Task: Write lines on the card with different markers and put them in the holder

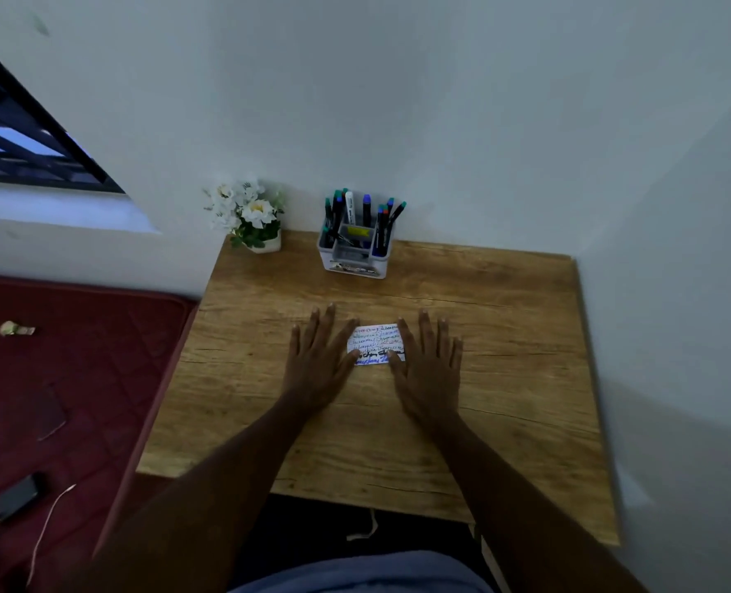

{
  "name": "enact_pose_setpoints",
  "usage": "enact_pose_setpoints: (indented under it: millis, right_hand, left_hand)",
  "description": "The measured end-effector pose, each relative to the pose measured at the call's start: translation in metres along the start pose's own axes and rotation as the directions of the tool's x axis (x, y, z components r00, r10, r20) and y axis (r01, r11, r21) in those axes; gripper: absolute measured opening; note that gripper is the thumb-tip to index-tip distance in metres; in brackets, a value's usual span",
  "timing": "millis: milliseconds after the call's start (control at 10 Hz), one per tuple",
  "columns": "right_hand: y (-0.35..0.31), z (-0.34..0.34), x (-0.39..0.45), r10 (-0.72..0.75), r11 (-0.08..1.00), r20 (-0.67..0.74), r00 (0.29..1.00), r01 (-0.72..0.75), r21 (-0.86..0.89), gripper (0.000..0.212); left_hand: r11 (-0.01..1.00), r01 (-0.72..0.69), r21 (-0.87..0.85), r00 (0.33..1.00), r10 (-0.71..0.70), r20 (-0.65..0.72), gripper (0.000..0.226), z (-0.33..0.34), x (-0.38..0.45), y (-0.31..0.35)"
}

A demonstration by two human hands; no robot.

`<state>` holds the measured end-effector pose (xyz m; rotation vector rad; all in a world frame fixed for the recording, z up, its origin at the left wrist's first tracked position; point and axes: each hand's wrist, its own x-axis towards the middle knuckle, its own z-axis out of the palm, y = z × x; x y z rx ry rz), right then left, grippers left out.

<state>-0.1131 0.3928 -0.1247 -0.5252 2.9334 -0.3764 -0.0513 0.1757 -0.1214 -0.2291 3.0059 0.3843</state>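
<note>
A small white card covered with several handwritten lines in different colours lies flat in the middle of the wooden desk. My left hand lies flat on the desk at the card's left edge, fingers straight, thumb touching the card. My right hand lies flat at the card's right edge in the same way, its thumb on the card's lower right corner. At the back of the desk, against the wall, stands a white holder with several capped markers upright in its compartments. Neither hand holds a marker.
A small white pot of white flowers stands at the desk's back left corner. Walls close the desk at the back and right. To the left lies a red mattress with a phone and cable on it.
</note>
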Motion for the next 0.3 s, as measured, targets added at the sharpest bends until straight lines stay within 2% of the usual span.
enact_pose_setpoints:
  millis: [200, 300]
  right_hand:
    - [-0.012, -0.009, 0.005, 0.055, 0.998, 0.019, 0.998, -0.055, 0.030, 0.070]
    - [-0.032, -0.016, 0.013, 0.003, 0.999, -0.072, 0.997, 0.000, 0.044, 0.071]
  left_hand:
    - [1.000, -0.007, 0.009, 0.999, 0.006, 0.040, 0.073, -0.011, -0.002, -0.009]
    - [0.998, 0.053, 0.023, 0.998, -0.053, -0.017, 0.079, -0.027, 0.000, -0.027]
